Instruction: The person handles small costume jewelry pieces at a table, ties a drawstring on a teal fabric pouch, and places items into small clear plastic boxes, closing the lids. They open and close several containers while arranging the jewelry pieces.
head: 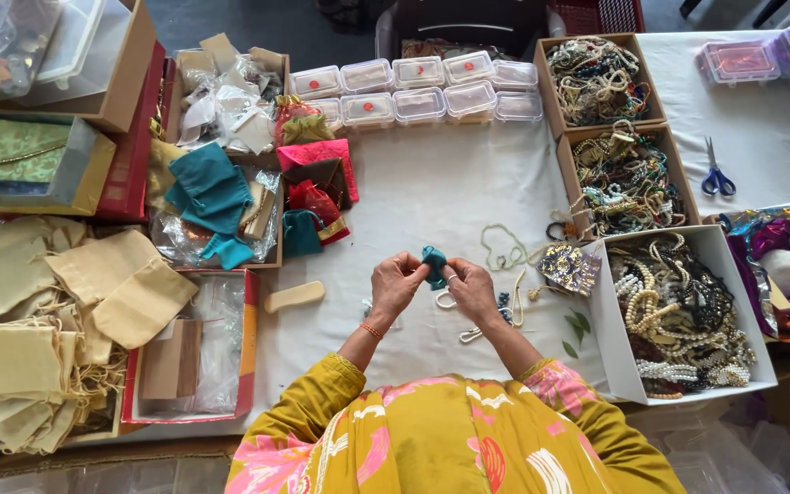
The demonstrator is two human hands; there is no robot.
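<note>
Pouch (433, 263) of teal cloth sits pinched between both hands, the left hand (397, 285) and right hand (472, 289) each in a narrow grip on it above the white surface (432, 183). Just beyond the grip lies a green bead necklace (503, 247); white loops (468, 335) lie beneath it.

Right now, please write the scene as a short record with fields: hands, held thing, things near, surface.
left hand: left hand pinches the small teal pouch
right hand: right hand grips the same pouch from the other side
near hands: green bead necklace, patterned pouch
right side: white box of pearl necklaces, blue scissors
left side: beige cloth bags, teal pouches
surface: white cloth table
</note>
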